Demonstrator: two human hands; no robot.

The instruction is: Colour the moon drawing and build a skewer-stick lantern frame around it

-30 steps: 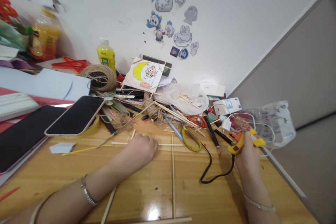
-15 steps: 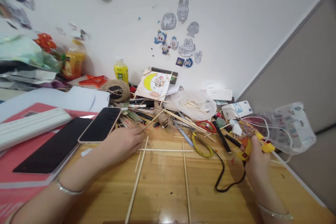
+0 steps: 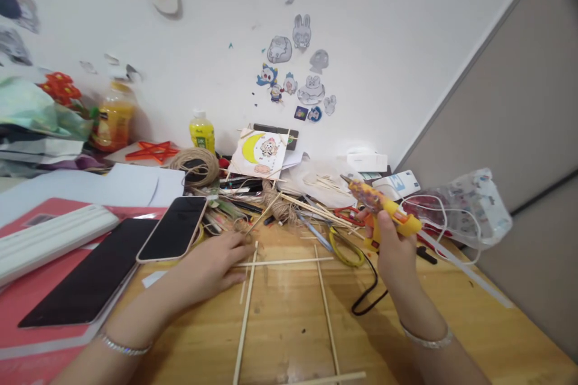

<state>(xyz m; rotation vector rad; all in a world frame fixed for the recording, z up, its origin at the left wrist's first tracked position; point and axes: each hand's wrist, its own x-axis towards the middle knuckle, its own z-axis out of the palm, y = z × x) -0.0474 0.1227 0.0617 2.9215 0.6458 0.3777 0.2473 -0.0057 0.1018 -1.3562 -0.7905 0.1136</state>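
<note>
In my right hand point(image 3: 397, 249) is a yellow hot glue gun point(image 3: 383, 204), its nozzle pointing up and left above the table. A black cord point(image 3: 363, 310) lies below it on the wood. My left hand point(image 3: 221, 261) rests on the table with thumb and fingers apart, at the left end of a thin wooden crosswise stick point(image 3: 284, 262). This stick lies across two long upright sticks, one left point(image 3: 246, 313) and one right point(image 3: 327, 313). Another crosswise stick point(image 3: 334, 379) shows at the bottom edge. A shorter thin stick lies partly hidden beside my left thumb.
Yellow-handled scissors point(image 3: 345, 255), a twine bundle point(image 3: 282, 207) and loose sticks clutter the back. A phone point(image 3: 174, 228), a dark tablet point(image 3: 85, 277) and a white case point(image 3: 54, 240) lie left. Bottles, including a yellow one point(image 3: 201, 132), stand by the wall. A plastic bag point(image 3: 474, 207) sits right.
My right hand has raised the glue gun and brought it left, turning its nozzle up-left. My left hand has shifted slightly, its thumb now spread away from the fingers. The view has tilted a little.
</note>
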